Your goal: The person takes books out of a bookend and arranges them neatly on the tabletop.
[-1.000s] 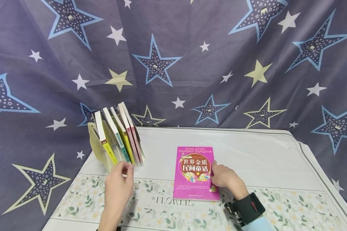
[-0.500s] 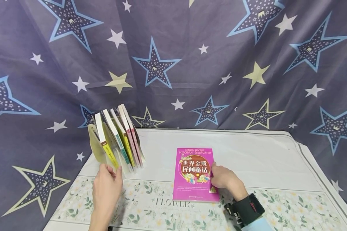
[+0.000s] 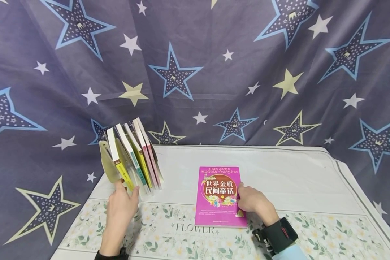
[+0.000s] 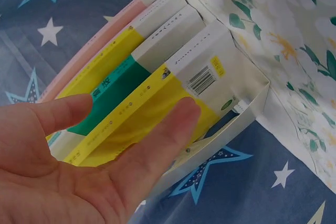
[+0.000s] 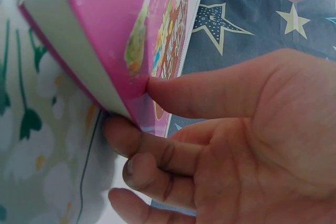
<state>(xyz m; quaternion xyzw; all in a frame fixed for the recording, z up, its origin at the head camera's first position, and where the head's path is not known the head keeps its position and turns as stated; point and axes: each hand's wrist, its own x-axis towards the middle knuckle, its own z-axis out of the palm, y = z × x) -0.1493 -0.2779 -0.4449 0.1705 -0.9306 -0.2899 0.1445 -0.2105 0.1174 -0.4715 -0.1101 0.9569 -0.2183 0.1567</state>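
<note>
A pink book [image 3: 216, 213] lies flat on the table, cover up with white Chinese lettering. My right hand [image 3: 256, 202] pinches its right edge; in the right wrist view the thumb presses on the cover [image 5: 113, 24] and a finger reaches the lower edge. At the left, a pale book holder [image 3: 108, 164] keeps several books upright and leaning. My left hand [image 3: 121, 206] is just in front of it. In the left wrist view, its thumb and finger are spread, with the extended fingertip [image 4: 186, 111] over the yellow book [image 4: 210, 109]; whether it touches is unclear.
A green-spined book [image 4: 113, 93] and pink-spined books [image 3: 153, 164] stand in the holder too. The white tablecloth [image 3: 279, 173] carries a floral band and the word FLOWER. Behind the table hangs a dark star-patterned curtain [image 3: 188, 119].
My left hand has moved left along the front of the books, and its fingers have spread from a closer bunch. My right hand and the pink book stay in place.
</note>
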